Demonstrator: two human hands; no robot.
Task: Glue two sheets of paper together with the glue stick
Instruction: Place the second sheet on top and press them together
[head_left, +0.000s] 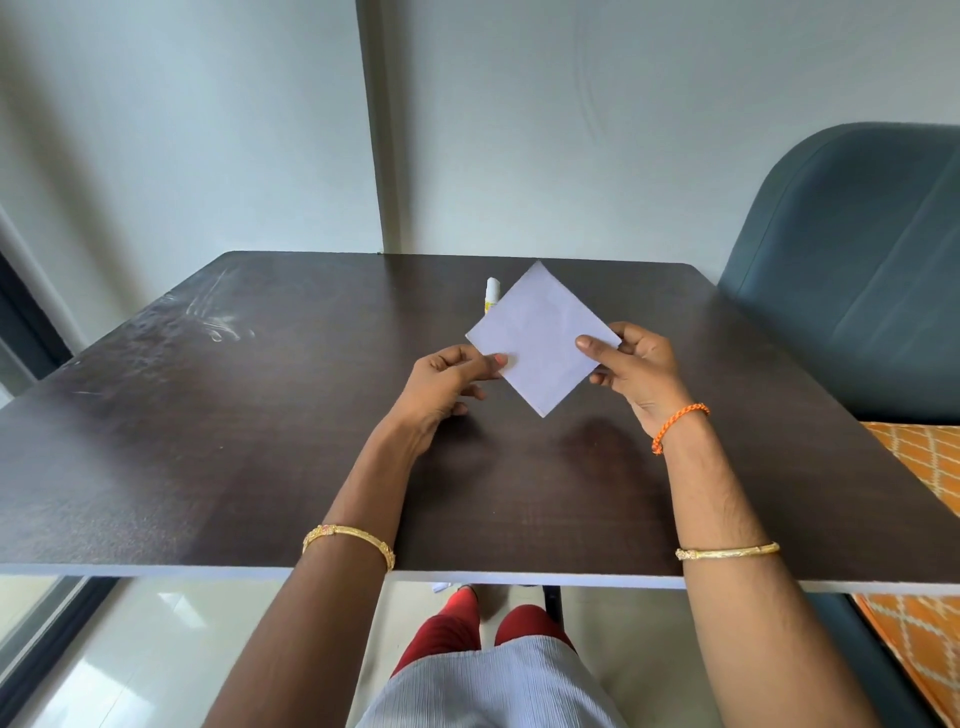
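Note:
A pale lilac square of paper (540, 338) is held above the dark table (208, 441), turned like a diamond with one corner pointing down. My left hand (447, 382) pinches its left corner between thumb and fingers. My right hand (636, 371) pinches its right corner, thumb on the front face. Whether this is one sheet or two lying together I cannot tell. Behind the paper's upper left edge a white glue stick (491, 293) with a yellow label lies on the table, partly hidden.
The table's far edge meets a grey wall. A teal chair (857, 270) stands at the right, with an orange patterned cushion (924, 457) below it. The table's near edge runs across the lower frame, my knees beneath it.

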